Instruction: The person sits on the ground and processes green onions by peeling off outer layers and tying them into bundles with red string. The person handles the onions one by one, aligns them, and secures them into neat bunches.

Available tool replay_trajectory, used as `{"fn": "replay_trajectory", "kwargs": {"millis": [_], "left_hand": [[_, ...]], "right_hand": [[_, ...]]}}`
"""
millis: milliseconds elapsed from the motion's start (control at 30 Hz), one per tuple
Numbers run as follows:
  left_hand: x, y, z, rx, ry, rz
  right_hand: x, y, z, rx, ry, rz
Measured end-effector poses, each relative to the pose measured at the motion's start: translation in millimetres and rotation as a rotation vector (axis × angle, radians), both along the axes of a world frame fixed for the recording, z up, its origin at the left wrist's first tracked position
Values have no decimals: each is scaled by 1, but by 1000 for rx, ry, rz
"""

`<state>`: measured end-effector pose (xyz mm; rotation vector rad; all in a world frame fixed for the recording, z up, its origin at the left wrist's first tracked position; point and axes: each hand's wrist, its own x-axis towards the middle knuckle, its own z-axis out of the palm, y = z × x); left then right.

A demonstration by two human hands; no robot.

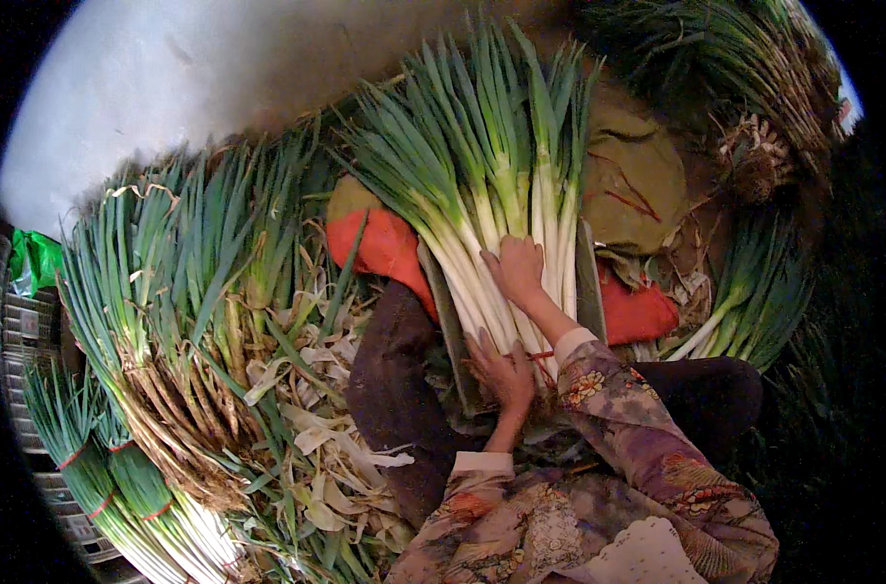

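Observation:
A large sheaf of peeled green onions (479, 281) lies before me in a trough-like holder (590, 281) between my knees, white stems towards me and green leaves fanning away. My right hand (520, 270) reaches across the middle of the stems, its fingers curled over some of them. Lower down, near the root ends, my left hand (503, 376) rests on the stems with fingers spread. A thin red tie (541, 355) shows beside the left hand; whether it goes around the stems is hidden.
Unpeeled green onions (187, 394) are heaped on the left beside dry husks (326, 474). Red-banded bundles (140, 482) lie at lower left by a plastic crate (30, 336). Red cloth (373, 241) borders the holder. More onions (750, 306) lie right, with an unpeeled pile (771, 80) beyond.

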<state>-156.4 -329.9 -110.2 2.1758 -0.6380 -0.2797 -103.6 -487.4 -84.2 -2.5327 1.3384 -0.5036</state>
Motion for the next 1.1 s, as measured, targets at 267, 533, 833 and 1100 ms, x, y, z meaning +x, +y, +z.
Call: {"fn": "replay_trajectory", "kwargs": {"millis": [267, 533, 833, 1100], "left_hand": [[16, -25, 6, 274, -51, -85], [9, -32, -2, 212, -159, -123], [16, -33, 19, 301, -87, -235], [47, -15, 8, 316, -20, -415]], "right_hand": [[1, -9, 2, 148, -72, 10], [-4, -15, -10, 22, 16, 79], [-43, 12, 1, -31, -285, 49], [-113, 85, 5, 124, -521, -319]]}}
